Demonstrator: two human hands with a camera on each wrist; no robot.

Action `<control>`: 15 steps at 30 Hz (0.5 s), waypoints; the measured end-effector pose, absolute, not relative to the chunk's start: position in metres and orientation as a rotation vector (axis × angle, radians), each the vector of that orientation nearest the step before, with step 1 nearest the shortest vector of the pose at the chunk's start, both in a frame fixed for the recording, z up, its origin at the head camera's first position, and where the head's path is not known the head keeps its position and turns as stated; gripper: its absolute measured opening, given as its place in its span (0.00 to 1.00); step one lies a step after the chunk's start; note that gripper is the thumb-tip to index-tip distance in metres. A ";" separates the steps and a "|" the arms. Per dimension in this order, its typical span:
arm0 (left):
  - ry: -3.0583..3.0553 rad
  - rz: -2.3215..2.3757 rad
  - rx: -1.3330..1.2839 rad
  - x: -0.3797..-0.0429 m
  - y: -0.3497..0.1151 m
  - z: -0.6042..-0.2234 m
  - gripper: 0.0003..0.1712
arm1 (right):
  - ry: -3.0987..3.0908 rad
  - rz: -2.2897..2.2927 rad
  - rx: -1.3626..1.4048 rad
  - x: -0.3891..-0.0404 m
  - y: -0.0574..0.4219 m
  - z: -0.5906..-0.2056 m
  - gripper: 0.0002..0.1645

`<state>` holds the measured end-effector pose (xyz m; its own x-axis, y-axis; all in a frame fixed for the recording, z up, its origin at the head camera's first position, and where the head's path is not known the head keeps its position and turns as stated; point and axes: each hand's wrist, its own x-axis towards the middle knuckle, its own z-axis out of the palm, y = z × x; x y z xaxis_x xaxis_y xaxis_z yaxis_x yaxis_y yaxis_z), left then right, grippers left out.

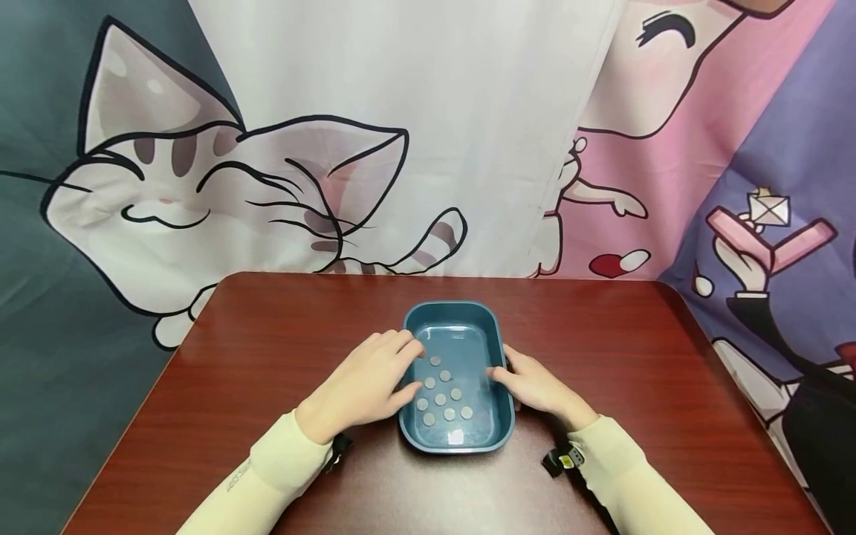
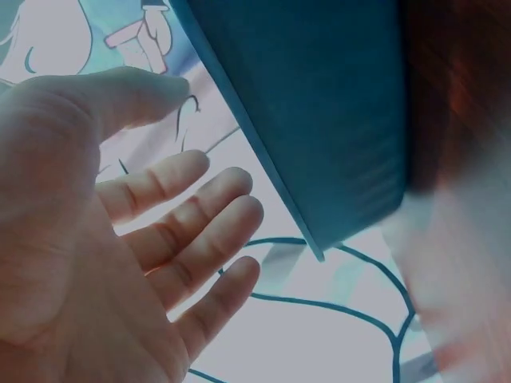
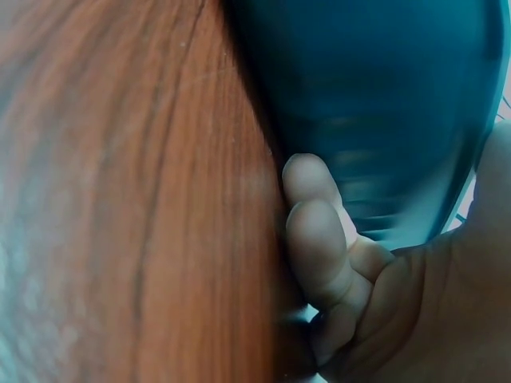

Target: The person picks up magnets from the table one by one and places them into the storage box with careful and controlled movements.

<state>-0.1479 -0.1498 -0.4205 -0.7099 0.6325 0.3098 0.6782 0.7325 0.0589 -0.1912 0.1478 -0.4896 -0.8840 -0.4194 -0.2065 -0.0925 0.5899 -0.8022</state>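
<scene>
A blue rectangular tray with rounded corners stands on the table, several small round silvery discs like coins scattered over the left and near part of its floor. My right hand grips the tray's right wall, thumb over the rim and inside. In the right wrist view its curled fingers press low against the outer wall. Over the left rim hovers my left hand, palm down, fingers relaxed and apart, with nothing in it. The left wrist view has its fingers beside the tray's outer wall.
The reddish-brown wooden table extends on both sides of the tray. Behind it hangs a cartoon-printed curtain. Each wrist wears a small dark strap device, such as the right wrist camera.
</scene>
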 end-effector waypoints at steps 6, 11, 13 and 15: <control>-2.715 -0.352 -0.972 -0.145 -0.168 -0.424 0.30 | 2.412 -1.230 -0.418 -0.192 0.149 -0.491 0.34; -2.738 -0.390 -0.877 -0.145 -0.182 -0.433 0.37 | 2.438 -1.185 -0.435 -0.189 0.153 -0.487 0.38; -2.735 -0.386 -0.847 -0.145 -0.189 -0.438 0.38 | 2.468 -1.144 -0.452 -0.188 0.156 -0.484 0.38; -2.737 -0.379 -0.828 -0.145 -0.196 -0.442 0.39 | 2.499 -1.092 -0.478 -0.187 0.161 -0.482 0.40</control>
